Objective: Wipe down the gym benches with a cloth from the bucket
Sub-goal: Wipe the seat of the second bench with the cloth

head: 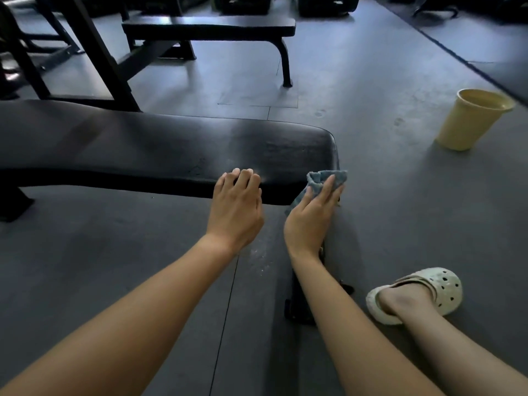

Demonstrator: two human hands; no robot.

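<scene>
With flat fingers your right hand point(313, 215) presses the cloth point(325, 178) to the bench point(143, 150) end, left hand point(234, 207) resting open on its edge; the far bench point(208, 25) seemingly awaits wiping.

The left hand point(234, 212) rested on the near edge of the black padded gym bench point(143, 150); just right of it, the right hand point(311, 218) pressed a crumpled blue-grey cloth point(325, 178) flat-fingered against the bench's end.

Two black benches: the near bench point(143, 147) across the left, the far bench point(208, 25) behind it. One yellow bucket point(471, 121) on the floor at the right. One blue cloth point(316, 180). Two hands: left hand point(237, 212), right hand point(310, 221). One pale clog point(420, 292), near right.
</scene>
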